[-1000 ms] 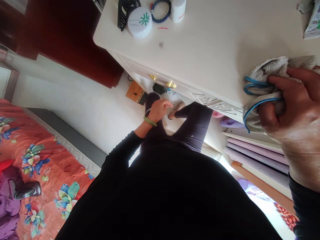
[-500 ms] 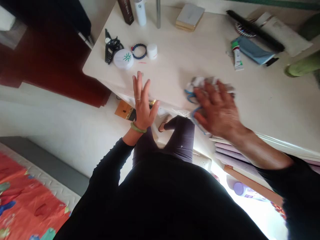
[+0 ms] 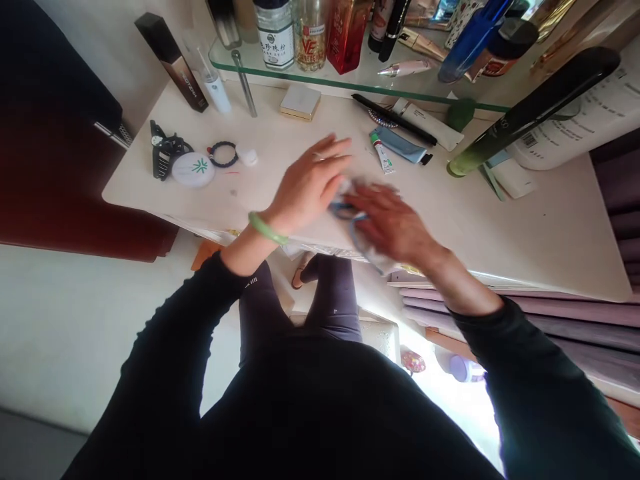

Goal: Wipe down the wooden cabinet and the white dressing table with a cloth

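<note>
By the front edge of the dresser top (image 3: 525, 247), a pale, bunched cloth (image 3: 345, 211) with blue trim is held by the right hand (image 3: 393, 219), whose fingers and thumb are closed over it. The left hand (image 3: 307, 188) is held with fingers extended over the dresser top; whether the cloth is touched by it cannot be told. Most of the cloth is covered, the rest blurred. Room is left toward the dresser top's right corner; its back is overhung by a glass shelf (image 3: 320, 76).

The tabletop (image 3: 545, 247) offers passage at front right; the dark bottle (image 3: 533, 108) blocks behind.
</note>
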Demonstrator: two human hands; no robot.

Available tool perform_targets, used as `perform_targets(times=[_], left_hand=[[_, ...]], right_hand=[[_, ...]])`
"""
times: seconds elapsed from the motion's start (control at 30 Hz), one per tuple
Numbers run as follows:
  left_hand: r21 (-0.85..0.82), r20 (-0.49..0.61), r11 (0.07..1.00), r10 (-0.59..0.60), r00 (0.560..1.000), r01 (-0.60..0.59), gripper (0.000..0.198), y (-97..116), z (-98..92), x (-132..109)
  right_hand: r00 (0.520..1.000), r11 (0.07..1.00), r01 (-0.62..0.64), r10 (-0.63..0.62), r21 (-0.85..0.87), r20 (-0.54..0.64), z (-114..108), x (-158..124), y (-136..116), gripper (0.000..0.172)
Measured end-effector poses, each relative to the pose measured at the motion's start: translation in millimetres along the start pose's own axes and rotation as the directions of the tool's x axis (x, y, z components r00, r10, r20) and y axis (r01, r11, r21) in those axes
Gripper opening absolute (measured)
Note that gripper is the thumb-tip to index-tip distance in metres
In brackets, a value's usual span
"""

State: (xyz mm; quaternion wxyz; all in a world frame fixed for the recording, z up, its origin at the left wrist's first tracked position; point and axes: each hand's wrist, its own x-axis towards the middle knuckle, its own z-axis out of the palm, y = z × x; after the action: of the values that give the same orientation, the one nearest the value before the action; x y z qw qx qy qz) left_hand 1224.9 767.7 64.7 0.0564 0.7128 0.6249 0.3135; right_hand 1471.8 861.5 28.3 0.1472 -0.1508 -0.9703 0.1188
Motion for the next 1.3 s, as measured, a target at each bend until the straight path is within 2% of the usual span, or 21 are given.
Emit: perform_targets(times=[0.07,0.17,0.3,0.47,0.53,0.63,0.73,0.8,0.9,1.07,1.2,1.3], left_hand=[[-0.007,0.113,1.0,0.022,0.993,-0.021,0.044,-0.3,17.1,34.7],[0.001,0.242,1.0,-0.004,0.97,0.003,0.045,-0.9,44.6,83.7],[0.035,0.287,0.997,0.054,0.956,-0.067,0.049,-4.2,69.3,130.8],[0.059,0.37,0.988,0.111,0.922,-0.143,0.067,-7.2,82.1,159.3],[0.113,0.397,0.977,0.12,0.91,-0.178,0.065,-5.6,83.0,162.6],[0.183,0.417,0.96,0.121,0.901,-0.214,0.047,-1.8,82.6,161.6],[0.182,0.411,0.971,0.068,0.909,-0.155,0.028,0.6,83.8,159.6],[0.183,0.412,0.974,0.046,0.91,-0.132,0.023,1.6,84.9,159.3],[0.226,0.428,0.963,0.035,0.903,-0.144,0.025,4.1,83.9,158.1],[0.342,0.408,0.925,0.009,0.913,-0.162,0.046,2.4,75.0,144.7],[0.326,0.321,0.941,-0.018,0.947,-0.093,0.04,-20.7,64.1,125.9],[0.318,0.262,0.948,-0.061,0.963,-0.026,0.039,-40.7,45.1,109.5]], right_hand=[[0.992,0.99,-0.127,0.125,-0.061,-0.034,-18.8,-37.6,33.5,0.056],[0.973,0.968,-0.217,0.204,-0.128,-0.104,-28.8,-67.8,56.5,0.057],[0.952,0.955,-0.26,0.229,-0.141,-0.205,-22.2,-71.1,53.5,0.054],[0.943,0.952,-0.28,0.249,-0.12,-0.222,-20.6,-67.0,46.1,0.052],[0.941,0.952,-0.288,0.26,-0.107,-0.215,-22.0,-67.4,46.1,0.052],[0.939,0.95,-0.299,0.277,-0.087,-0.203,-22.8,-68.4,46.8,0.054],[0.94,0.951,-0.298,0.279,-0.077,-0.197,-22.1,-68.6,47.6,0.054],[0.942,0.954,-0.288,0.267,-0.085,-0.201,-21.4,-68.7,48.2,0.054],[0.946,0.953,-0.279,0.251,-0.119,-0.206,-20.6,-69.1,49.4,0.053],[0.947,0.951,-0.279,0.249,-0.134,-0.201,-21.6,-69.4,47.8,0.054],[0.939,0.947,-0.305,0.281,-0.102,-0.199,-24.4,-68.8,42.3,0.053],[0.937,0.946,-0.31,0.287,-0.098,-0.197,-25.3,-69.3,40.4,0.055]])
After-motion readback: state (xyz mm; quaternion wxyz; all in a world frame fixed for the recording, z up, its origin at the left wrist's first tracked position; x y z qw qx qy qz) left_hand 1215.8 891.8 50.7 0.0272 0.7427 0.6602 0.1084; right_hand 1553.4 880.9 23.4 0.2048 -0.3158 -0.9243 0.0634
